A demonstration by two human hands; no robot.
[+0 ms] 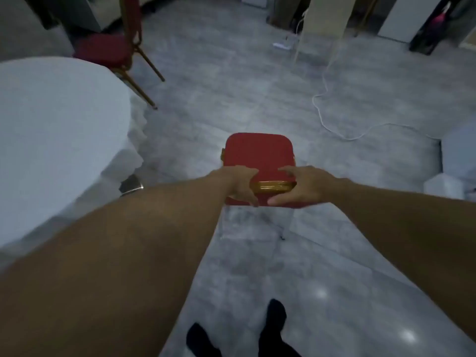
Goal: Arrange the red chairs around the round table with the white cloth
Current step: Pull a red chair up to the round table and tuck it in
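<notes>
A red chair point(258, 152) with a gold frame stands on the grey floor straight ahead, seen from above with its seat facing away from me. My left hand point(242, 185) and my right hand point(298, 186) both grip the top of its backrest, one at each end of the gold rail. The round table with the white cloth point(59, 130) fills the left side, apart from the held chair. A second red chair point(105, 48) stands at the table's far edge, its seat turned towards the cloth.
A white cable point(324, 109) trails over the floor at the right. White boxes point(453, 176) sit at the right edge. Panels and stands line the far wall. My dark shoes point(273, 325) show at the bottom. A metal table foot point(132, 185) peeks from under the cloth.
</notes>
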